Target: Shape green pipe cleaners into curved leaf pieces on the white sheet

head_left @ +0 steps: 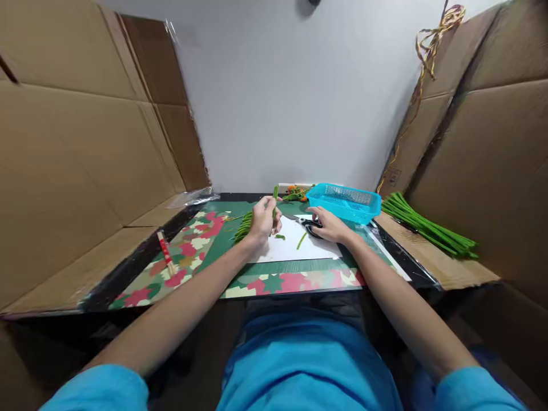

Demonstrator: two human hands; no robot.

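The scissors (306,221) lie on the far part of the white paper (291,251), their long axis running mostly left to right. The blades reach left and slightly away from the person; the black handles are at the right end, directly under the fingers of the right hand (324,224). That hand is the nearer one: its fingers are bent and somewhat apart over the handles, and whether they grip them or only rest there I cannot tell.

The left hand (263,220) is over the left edge of the paper, its fingers clamped on a green pod (275,193) whose long axis stands roughly upright, the top poking out above the fingers. The scissor blades point towards this hand, with a small gap between. A row of green pods (242,227) lies off the paper's left edge, just beside the left wrist.

Between the hands, on the paper, are a short green piece (279,236) and a longer green strip (302,240), slanting. The near part of the paper is bare, giving room towards the person. Beyond the paper's far right, the blue basket (345,201) bounds the right hand's room on the tabletop (233,268); well right of the paper lies a bundle of long green stems (428,225).
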